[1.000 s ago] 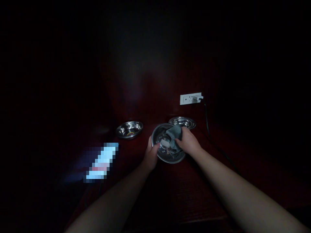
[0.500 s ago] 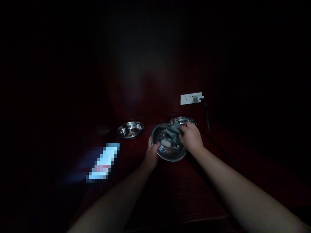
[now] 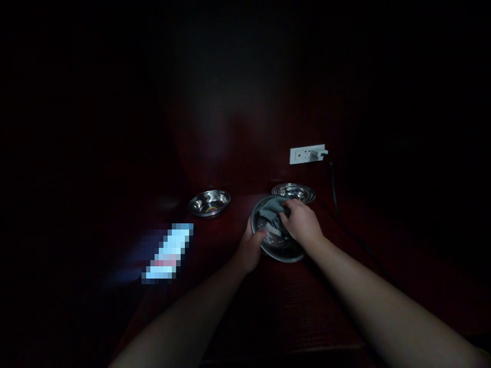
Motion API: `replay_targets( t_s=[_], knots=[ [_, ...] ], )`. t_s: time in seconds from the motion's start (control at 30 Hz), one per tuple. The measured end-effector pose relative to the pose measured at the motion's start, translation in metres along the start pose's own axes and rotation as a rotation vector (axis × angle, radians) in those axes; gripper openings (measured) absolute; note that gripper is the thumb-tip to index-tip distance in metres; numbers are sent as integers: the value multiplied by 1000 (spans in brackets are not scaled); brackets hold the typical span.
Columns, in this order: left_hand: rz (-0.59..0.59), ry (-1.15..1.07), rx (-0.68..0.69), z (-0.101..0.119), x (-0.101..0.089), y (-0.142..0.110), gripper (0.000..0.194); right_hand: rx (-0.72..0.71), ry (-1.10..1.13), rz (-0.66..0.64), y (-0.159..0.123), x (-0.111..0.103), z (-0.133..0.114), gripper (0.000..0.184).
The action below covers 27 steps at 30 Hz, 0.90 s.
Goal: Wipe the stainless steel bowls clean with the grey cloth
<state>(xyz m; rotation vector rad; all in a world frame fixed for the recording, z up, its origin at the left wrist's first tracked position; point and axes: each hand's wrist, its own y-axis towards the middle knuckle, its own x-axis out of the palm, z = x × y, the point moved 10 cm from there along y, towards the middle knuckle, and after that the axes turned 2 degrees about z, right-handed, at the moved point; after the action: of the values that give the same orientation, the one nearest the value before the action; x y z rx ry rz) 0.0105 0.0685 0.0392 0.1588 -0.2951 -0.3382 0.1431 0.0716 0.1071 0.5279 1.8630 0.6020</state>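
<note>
My left hand point(image 3: 251, 248) grips a shiny steel bowl point(image 3: 282, 253) by its left rim, the thumb reaching over the inside. The bowl is tilted toward me, and a pale patch shows on its inner bottom. Bunched in my right hand point(image 3: 303, 220) is a grey-green cloth point(image 3: 273, 208), pressed against the bowl's upper inner wall. My right fingertips are partly hidden behind the hand and in the cloth.
Left of the hands, a steel bowl point(image 3: 209, 203) rests on the dark red table point(image 3: 307, 306). Several nested steel dishes point(image 3: 293, 191) sit behind. A bright blurred-out screen point(image 3: 169, 253) lies at left. A plug in the wall socket point(image 3: 308, 153) has a black cable point(image 3: 356, 237) near my right arm.
The bowl and both hands have shifted slightly right and toward me in the picture. The cloth has moved across the bowl's inside and now lies more spread along its upper wall.
</note>
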Motion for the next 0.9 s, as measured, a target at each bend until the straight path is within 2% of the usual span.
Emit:
replay_targets(
  t_s=[0.17, 0.27, 0.4, 0.67, 0.9],
  knots=[
    [-107, 67, 85, 16, 17, -5, 52, -69, 265, 4, -5, -1, -12, 13],
    [-134, 94, 85, 17, 22, -5, 48, -144, 448, -24, -10, -1, -26, 11],
    [-85, 136, 76, 13, 17, -2, 47, -224, 593, -137, -18, 5, -47, 13],
    [46, 205, 175, 20, 2, 3, 48, -333, 620, -321, -32, 17, -66, 12],
    [121, 137, 109, 8, -12, 9, 49, -441, 643, -506, -44, 24, -74, 13]
  ],
)
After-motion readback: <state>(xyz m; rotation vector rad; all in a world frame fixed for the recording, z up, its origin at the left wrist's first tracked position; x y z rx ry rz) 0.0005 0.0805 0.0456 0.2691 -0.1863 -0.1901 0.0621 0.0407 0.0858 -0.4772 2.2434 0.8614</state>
